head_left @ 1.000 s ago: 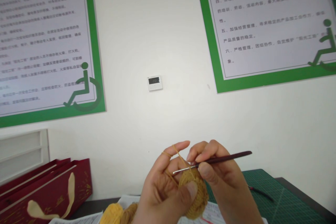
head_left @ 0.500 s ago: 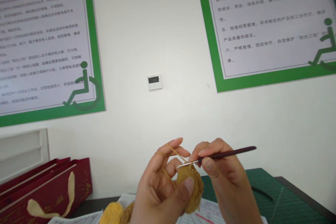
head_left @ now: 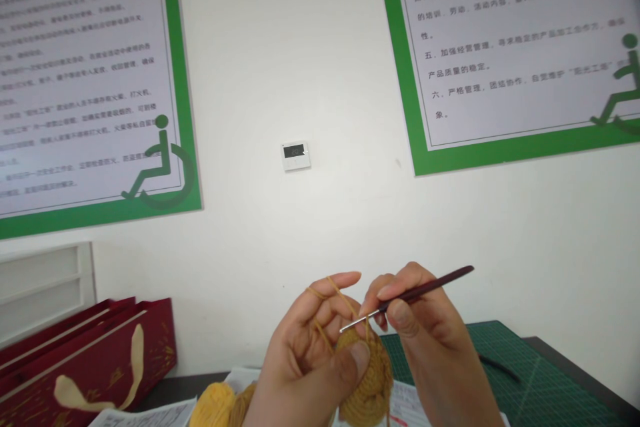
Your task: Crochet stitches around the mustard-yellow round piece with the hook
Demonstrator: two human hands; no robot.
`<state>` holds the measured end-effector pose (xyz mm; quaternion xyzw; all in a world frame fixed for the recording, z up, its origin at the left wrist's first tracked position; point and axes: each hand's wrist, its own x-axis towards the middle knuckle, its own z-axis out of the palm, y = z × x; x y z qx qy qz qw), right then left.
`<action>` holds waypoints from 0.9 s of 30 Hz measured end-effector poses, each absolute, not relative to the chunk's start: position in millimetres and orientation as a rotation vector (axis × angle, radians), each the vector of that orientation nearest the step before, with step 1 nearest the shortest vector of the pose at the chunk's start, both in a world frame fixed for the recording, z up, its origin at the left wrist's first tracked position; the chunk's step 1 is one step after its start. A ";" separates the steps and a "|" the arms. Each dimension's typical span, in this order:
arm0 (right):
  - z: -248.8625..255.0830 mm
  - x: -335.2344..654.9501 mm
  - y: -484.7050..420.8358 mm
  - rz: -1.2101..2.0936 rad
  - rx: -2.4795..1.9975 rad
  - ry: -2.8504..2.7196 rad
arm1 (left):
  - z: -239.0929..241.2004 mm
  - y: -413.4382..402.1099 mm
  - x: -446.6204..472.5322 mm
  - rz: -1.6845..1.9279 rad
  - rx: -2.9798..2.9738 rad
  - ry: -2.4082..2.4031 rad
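Note:
Between the thumb and fingers of my left hand (head_left: 310, 347) is a mustard-coloured crochet piece (head_left: 367, 380), rounded in shape. A strand of yarn (head_left: 341, 295) loops over my raised left index finger and runs down to the piece. My right hand (head_left: 425, 320) pinches a crochet hook (head_left: 427, 287) with a dark red handle and a metal shaft. The hook's tip lies at the top edge of the piece, pointing left, with yarn around its shaft. My left palm partly hides the lower yarn.
A yellow yarn ball (head_left: 214, 405) and a browner one (head_left: 242, 407) sit on printed papers (head_left: 150, 416) at the lower left. Dark red gift bags (head_left: 100, 363) stand further left. A green cutting mat (head_left: 530, 373) covers the table's right side, with a dark strip on it.
The crochet hook has tilted more steeply, its handle end moving left and up. My left index finger has shifted right and lower, and the crochet piece has turned and dropped a little.

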<state>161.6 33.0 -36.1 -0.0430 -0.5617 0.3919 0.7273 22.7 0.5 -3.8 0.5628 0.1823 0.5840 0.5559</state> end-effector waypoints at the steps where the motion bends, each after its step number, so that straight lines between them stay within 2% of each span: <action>1: -36.3 161.2 33.0 0.898 -0.098 -1.230 | -3.6 0.7 22.1 1.370 1.325 0.436; 12: -32.1 161.7 29.3 1.078 -0.111 -1.195 | -3.9 4.2 16.9 1.311 1.294 0.483; 27: -30.4 172.5 36.6 1.060 0.039 -1.357 | -0.9 4.0 12.6 1.216 1.284 0.512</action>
